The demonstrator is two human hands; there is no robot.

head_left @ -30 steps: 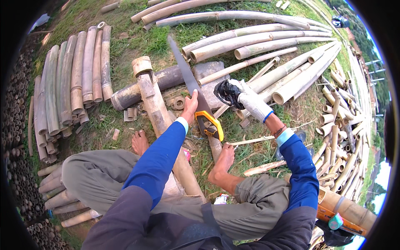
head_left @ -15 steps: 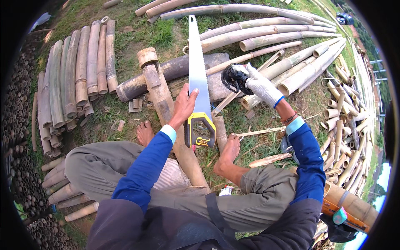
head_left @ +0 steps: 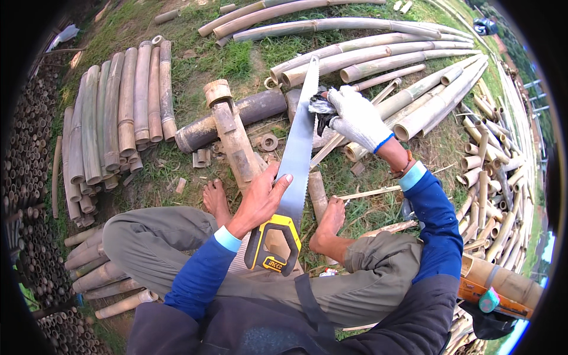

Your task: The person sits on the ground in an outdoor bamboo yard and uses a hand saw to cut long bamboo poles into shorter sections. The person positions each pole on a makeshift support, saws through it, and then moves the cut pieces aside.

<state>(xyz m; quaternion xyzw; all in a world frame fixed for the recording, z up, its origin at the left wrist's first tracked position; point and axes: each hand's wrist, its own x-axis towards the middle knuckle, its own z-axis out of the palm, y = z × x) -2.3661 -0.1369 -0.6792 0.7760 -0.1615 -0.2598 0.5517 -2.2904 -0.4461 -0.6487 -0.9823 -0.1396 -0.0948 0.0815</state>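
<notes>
Our hands are both busy at the saw (head_left: 296, 163): the left hand (head_left: 260, 198) clamps its blade just above the handle (head_left: 274, 264), thumb on top, and the gloved right hand (head_left: 356, 121) grips black plastic (head_left: 322, 110) at the toothed edge. The saw slants up from our lap, tip pointing away. We judge it light, the blade thin, springy and slick-faced, so the handle or the smooth left edge offers the safest hold. The plastic looks soft and crumples easily. Further out are our bare feet (head_left: 330, 223), a notched bamboo post (head_left: 238, 148) and stiff bamboo lengths (head_left: 126, 106) on grass.
</notes>
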